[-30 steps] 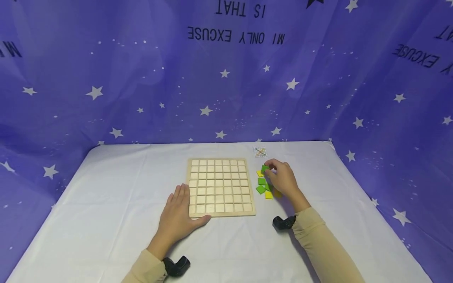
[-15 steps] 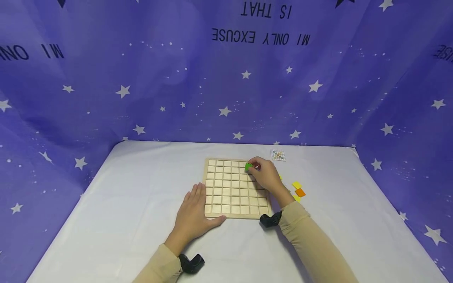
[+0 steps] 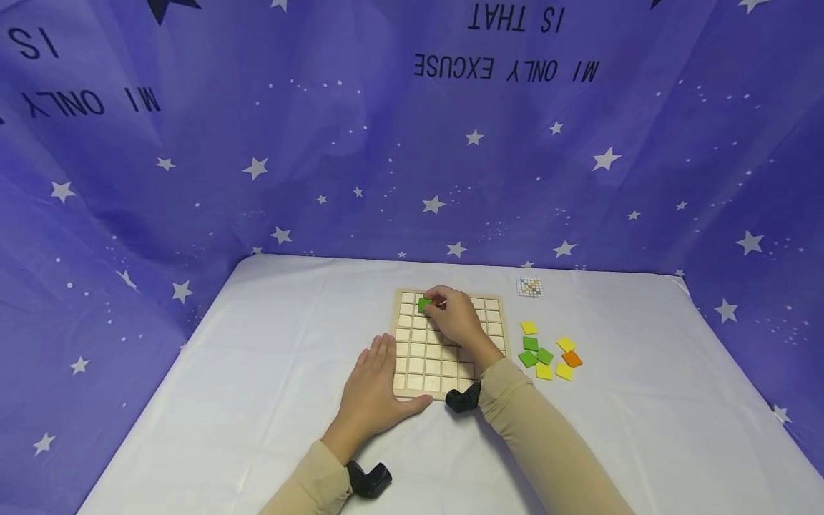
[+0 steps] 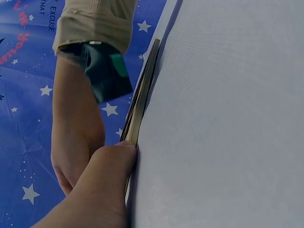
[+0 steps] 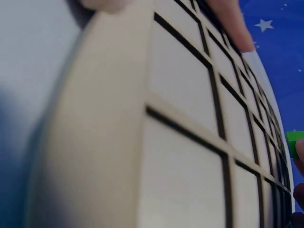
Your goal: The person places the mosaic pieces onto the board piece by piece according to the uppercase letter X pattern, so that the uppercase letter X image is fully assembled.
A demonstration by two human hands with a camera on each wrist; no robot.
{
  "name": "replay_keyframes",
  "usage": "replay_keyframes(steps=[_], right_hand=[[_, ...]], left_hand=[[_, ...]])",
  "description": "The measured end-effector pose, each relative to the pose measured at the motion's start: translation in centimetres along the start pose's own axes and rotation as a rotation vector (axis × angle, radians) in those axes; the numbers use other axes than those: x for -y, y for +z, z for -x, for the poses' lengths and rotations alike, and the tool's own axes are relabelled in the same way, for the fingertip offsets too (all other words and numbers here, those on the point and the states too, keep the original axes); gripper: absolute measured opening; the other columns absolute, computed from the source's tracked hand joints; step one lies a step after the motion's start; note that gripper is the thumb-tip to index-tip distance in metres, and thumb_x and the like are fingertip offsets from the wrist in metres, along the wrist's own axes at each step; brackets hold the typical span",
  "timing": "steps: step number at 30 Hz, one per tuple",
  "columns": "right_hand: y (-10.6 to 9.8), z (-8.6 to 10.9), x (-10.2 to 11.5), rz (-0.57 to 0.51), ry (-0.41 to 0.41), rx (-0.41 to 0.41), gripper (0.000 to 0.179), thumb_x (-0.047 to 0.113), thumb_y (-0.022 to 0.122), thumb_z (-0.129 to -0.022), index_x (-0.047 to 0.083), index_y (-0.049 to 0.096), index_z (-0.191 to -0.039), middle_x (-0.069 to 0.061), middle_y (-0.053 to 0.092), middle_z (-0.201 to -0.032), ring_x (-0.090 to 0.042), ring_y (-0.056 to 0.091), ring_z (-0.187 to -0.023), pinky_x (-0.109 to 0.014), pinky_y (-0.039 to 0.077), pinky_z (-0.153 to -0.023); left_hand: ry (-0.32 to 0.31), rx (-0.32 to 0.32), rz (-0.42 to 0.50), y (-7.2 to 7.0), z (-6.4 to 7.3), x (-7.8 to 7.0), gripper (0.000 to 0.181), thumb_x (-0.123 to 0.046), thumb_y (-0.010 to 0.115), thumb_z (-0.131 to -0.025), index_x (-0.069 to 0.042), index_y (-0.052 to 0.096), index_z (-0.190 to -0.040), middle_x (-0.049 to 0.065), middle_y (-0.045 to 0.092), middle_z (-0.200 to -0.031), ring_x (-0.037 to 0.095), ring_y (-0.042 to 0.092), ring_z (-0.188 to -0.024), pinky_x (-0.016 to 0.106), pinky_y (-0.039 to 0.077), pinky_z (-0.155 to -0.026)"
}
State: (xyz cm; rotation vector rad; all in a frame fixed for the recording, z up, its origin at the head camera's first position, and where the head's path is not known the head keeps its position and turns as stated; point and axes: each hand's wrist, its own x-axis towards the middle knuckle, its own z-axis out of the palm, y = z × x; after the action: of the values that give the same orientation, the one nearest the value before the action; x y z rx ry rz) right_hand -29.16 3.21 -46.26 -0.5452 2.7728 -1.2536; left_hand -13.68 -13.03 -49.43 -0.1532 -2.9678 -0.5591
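A wooden grid board [image 3: 417,382] with square cells lies on the white table. My left hand [image 3: 372,386] rests at its left near corner, fingers straight along the left side and thumb along the front edge. In the left wrist view that thumb [image 4: 111,161] presses on the board's edge [image 4: 142,95]. My right hand [image 3: 455,315] pinches a green square tile [image 3: 424,305] between thumb and fingertips, close over the board's far left cells. At the right edge of the right wrist view, the green tile [image 5: 293,140] shows between the fingertips.
Right of the board lie several loose tiles: green tiles [image 3: 531,343], yellow tiles [image 3: 529,327] and one orange tile [image 3: 572,359]. Behind them is a small card with a coloured grid pattern [image 3: 531,287]. A purple star-printed curtain [image 3: 360,143] surrounds the table.
My right hand has lifted the green tile from the pile and carried it left over the board. The left hand stays at the board's corner. The head view has turned left.
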Motion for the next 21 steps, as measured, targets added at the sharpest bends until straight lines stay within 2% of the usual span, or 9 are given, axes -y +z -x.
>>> replay_keyframes(steps=[7, 21], right_hand=[[0.90, -0.17, 0.06, 0.058, -0.017, -0.015, 0.022, 0.021, 0.068, -0.095, 0.018, 0.070, -0.117, 0.001, 0.068, -0.101, -0.017, 0.064, -0.096, -0.037, 0.055, -0.086], [0.91, -0.31, 0.07, 0.140, -0.028, -0.018, 0.023, 0.024, 0.070, -0.094, 0.017, 0.072, -0.116, 0.001, 0.065, -0.107, -0.017, 0.063, -0.101, -0.034, 0.055, -0.091]], left_hand=[[-0.003, -0.018, 0.000, 0.10, 0.20, -0.21, 0.125, -0.083, 0.058, -0.073, 0.005, 0.022, -0.155, 0.019, 0.027, -0.162, 0.031, 0.022, -0.153, 0.045, 0.021, -0.125], [-0.003, -0.028, -0.011, 0.12, 0.00, -0.31, 0.127, -0.085, 0.058, -0.072, 0.004, 0.022, -0.155, 0.019, 0.027, -0.162, 0.031, 0.022, -0.153, 0.045, 0.021, -0.125]])
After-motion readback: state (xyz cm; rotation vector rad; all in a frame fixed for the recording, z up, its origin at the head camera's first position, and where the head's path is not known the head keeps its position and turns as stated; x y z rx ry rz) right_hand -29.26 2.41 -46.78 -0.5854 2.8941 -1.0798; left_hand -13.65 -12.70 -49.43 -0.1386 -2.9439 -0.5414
